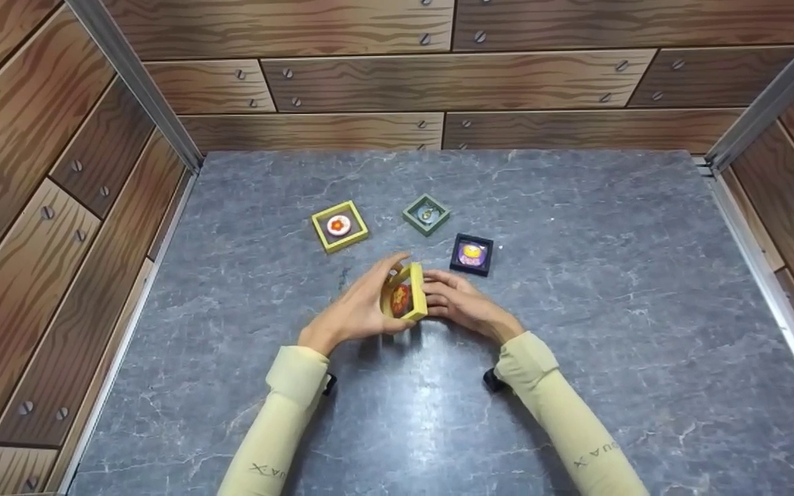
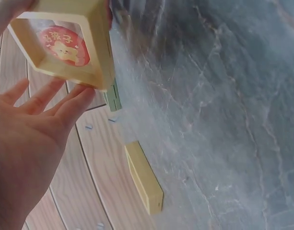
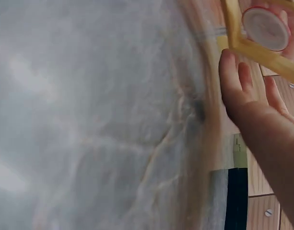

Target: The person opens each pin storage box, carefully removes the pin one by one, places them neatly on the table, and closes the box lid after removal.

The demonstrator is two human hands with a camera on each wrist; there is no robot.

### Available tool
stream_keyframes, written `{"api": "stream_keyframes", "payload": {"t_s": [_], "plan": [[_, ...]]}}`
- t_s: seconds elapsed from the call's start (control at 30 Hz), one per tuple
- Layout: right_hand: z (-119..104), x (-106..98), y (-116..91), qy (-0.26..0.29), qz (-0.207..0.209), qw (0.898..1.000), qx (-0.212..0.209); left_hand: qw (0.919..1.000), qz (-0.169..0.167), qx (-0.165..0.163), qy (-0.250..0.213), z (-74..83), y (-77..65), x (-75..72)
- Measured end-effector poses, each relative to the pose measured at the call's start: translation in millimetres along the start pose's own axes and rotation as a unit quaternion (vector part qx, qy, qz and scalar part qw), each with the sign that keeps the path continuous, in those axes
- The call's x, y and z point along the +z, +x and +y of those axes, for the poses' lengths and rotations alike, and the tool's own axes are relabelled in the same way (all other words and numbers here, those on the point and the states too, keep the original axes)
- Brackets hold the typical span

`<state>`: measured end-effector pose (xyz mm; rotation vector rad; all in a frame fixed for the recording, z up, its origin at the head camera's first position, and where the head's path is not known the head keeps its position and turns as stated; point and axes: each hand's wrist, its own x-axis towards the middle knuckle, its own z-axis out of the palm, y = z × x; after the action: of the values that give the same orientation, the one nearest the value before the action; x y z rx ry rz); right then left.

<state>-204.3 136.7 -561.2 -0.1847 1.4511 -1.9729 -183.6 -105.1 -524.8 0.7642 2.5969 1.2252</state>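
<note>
My left hand [image 1: 359, 306] grips a small yellow display frame [image 1: 419, 292], thumb along its near edge and fingers at the far edge. The frame stands tilted above the table. Behind its clear film sits a round red badge [image 2: 65, 45] with a pale cartoon figure; its plain whitish back [image 3: 265, 28] shows in the right wrist view. My right hand [image 1: 469, 303] touches the frame's right side with extended fingers [image 3: 230, 79]; its thumb is hidden. Just beyond the right hand lies a black frame [image 1: 471, 255] with a purple-and-yellow round piece.
Farther back lie another yellow frame [image 1: 340, 226] with a white-and-red round piece and a smaller green frame [image 1: 426, 214]. The grey marbled table [image 1: 611, 275] is bordered by wood-patterned panels [image 1: 452, 83] at the back and sides.
</note>
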Motion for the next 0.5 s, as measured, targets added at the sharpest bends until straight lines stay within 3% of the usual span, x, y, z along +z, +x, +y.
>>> {"api": "stream_keyframes", "payload": {"t_s": [0.17,0.5], "plan": [[1.9,1.2,-0.1,0.03,-0.033,0.999,0.007,0.9999,0.007,0.013,-0.007,1.2,-5.5,1.6],[5.2,-0.4,-6.2,0.066,-0.051,0.996,0.031,0.9986,0.004,0.027,-0.044,8.4,-8.2,6.0]]}}
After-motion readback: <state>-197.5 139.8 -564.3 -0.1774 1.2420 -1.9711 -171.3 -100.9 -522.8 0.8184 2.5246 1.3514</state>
